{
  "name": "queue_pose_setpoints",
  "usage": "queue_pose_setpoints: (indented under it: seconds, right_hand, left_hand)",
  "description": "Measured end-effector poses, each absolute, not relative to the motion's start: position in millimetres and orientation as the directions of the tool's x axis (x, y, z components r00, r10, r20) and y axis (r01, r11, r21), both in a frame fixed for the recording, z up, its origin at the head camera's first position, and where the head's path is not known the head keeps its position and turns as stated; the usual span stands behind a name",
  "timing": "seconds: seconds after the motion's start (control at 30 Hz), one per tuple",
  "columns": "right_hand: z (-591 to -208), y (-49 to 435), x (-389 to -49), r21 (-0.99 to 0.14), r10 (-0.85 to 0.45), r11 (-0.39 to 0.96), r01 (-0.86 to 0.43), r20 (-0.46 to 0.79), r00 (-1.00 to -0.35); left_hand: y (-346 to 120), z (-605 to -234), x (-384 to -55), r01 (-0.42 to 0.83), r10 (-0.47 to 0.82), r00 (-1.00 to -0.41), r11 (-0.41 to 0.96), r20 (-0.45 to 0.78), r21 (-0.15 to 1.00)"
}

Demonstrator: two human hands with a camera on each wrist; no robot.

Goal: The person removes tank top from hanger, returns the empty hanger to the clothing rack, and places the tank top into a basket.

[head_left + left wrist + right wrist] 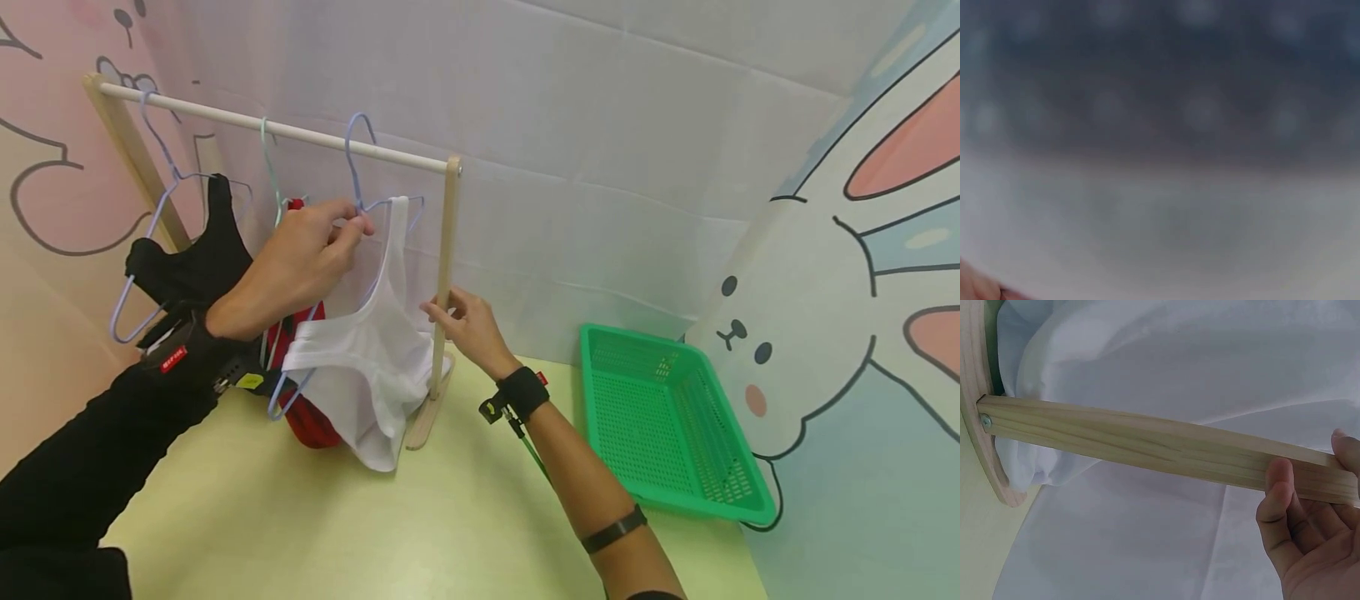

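Observation:
My left hand (311, 250) pinches the neck of a lavender hanger (353, 162), whose hook passes over the white rail (307, 133) of a small garment rack. A white tank top (375, 358) hangs from that hanger. My right hand (476, 329) grips the rack's wooden post (448, 242) between thumb and fingers. The right wrist view shows the fingers (1279, 487) against this post, with white cloth behind it. The left wrist view is blurred by something close to its lens.
Farther left on the rail hang a black garment (213, 258) on a lavender hanger and a red garment (311, 425) on a mint hanger, partly hidden by my left arm. A green plastic basket (645, 336) stands at the right on the yellow table (450, 517), beside a bunny-printed curtain.

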State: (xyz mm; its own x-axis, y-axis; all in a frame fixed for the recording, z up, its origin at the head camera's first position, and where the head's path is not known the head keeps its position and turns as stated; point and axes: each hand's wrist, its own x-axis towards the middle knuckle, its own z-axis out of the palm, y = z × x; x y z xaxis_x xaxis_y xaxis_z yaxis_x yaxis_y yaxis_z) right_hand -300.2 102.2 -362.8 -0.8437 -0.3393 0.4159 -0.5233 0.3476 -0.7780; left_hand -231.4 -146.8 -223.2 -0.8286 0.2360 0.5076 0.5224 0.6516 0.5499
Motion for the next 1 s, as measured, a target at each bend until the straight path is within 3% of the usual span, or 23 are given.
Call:
queue_pose_setpoints:
  seconds: [1.0]
  right_hand:
    - [-364, 100, -301, -0.763, -0.331, 0.387, -0.518, 0.409, -0.85]
  left_hand:
    - [-153, -223, -209, 0.506, 0.258, -0.845, 0.672, 0.469, 0.541]
